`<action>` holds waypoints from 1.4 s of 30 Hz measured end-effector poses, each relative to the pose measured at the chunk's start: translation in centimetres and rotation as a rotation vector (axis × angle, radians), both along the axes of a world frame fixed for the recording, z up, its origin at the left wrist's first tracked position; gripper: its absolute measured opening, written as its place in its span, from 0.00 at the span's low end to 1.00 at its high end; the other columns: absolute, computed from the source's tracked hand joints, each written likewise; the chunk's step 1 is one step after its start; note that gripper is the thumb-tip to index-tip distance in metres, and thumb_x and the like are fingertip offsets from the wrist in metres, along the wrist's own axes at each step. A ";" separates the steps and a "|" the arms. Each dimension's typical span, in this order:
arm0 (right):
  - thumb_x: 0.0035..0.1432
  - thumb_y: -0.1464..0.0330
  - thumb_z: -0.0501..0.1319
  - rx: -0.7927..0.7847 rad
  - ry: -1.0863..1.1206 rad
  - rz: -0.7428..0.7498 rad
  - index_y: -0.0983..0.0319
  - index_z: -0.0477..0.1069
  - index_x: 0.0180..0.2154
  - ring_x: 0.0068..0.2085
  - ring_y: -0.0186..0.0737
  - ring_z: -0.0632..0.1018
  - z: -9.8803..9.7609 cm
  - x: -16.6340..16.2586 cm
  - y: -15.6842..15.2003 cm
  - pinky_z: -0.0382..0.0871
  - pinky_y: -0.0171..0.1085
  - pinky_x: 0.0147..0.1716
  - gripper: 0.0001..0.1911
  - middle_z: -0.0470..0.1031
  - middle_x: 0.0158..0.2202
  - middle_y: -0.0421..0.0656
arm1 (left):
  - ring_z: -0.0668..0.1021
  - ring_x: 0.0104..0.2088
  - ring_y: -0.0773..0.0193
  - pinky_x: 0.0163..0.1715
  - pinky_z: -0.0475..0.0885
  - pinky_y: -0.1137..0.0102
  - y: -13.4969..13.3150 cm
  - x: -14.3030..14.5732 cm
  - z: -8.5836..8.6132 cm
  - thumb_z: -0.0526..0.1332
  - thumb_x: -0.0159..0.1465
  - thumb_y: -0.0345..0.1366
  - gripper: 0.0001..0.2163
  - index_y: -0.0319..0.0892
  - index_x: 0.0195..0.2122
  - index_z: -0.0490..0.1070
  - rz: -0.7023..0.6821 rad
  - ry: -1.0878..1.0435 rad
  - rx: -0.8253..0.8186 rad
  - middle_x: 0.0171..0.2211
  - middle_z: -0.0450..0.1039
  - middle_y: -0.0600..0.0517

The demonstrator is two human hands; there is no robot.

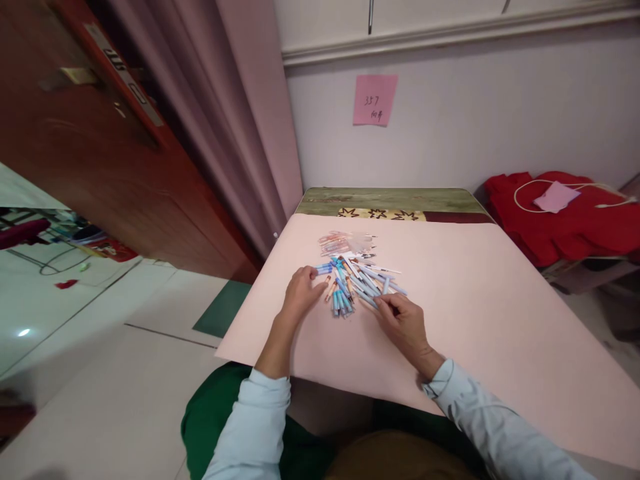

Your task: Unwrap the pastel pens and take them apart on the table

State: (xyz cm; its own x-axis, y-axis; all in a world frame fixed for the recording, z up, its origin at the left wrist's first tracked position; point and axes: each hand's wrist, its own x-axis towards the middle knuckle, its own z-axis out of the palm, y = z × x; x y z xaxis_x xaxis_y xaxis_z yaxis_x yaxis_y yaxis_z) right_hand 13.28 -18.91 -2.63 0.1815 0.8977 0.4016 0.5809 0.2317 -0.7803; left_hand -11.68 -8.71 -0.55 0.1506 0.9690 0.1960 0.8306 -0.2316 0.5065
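A loose pile of slim pens (363, 280) in light blue, white and orange tones lies on the pink-covered table. At the left edge of the pile, my left hand (301, 292) rests with thumb and forefinger apart, its fingertips by several blue pens (324, 269). My right hand (404, 323) is at the pile's near right side, thumb and forefinger pinched on a light blue pen (386, 286) that points up and away. Short blue-ended pens (343, 303) fan out between the hands. Behind them lies a group of pink and clear pens (336, 243).
The pink table cover (480, 320) reaches toward me and to the right. A wall stands behind the table, with a pink note (375, 100) on it. Red cloth (575, 227) with a white cable is at right. A curtain (240, 120) and wooden door (150, 173) are left.
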 end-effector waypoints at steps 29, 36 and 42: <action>0.61 0.61 0.59 0.009 0.037 0.008 0.59 0.78 0.32 0.27 0.35 0.73 -0.4 0.2 0.3 0.65 0.34 0.29 0.12 0.75 0.26 0.41 | 0.74 0.42 0.55 0.43 0.66 0.64 -0.3 2.0 0.3 0.57 0.61 0.30 0.07 0.46 0.36 0.74 0.041 0.182 0.070 0.39 0.72 0.46; 0.61 0.62 0.59 0.011 0.054 0.019 0.59 0.78 0.32 0.27 0.35 0.73 -0.3 0.3 0.4 0.65 0.34 0.30 0.12 0.75 0.27 0.41 | 0.75 0.37 0.59 0.37 0.67 0.67 -2.4 3.8 0.9 0.59 0.61 0.34 0.04 0.46 0.29 0.71 0.159 0.000 0.070 0.34 0.73 0.51; 0.61 0.61 0.59 0.009 0.054 0.033 0.60 0.77 0.30 0.27 0.35 0.72 -0.3 0.4 0.5 0.65 0.34 0.29 0.13 0.75 0.26 0.41 | 0.76 0.31 0.55 0.30 0.65 0.65 -3.2 7.0 1.5 0.60 0.59 0.53 0.17 0.45 0.22 0.68 0.271 0.076 -0.146 0.27 0.74 0.49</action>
State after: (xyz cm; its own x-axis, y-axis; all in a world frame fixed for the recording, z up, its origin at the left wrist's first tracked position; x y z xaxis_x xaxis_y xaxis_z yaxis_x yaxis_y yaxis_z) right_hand 13.65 -18.46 -2.91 0.1735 0.9000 0.3999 0.5301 0.2568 -0.8081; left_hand -4.63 -11.94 0.97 -0.1080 0.9929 0.0497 0.8890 0.0741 0.4518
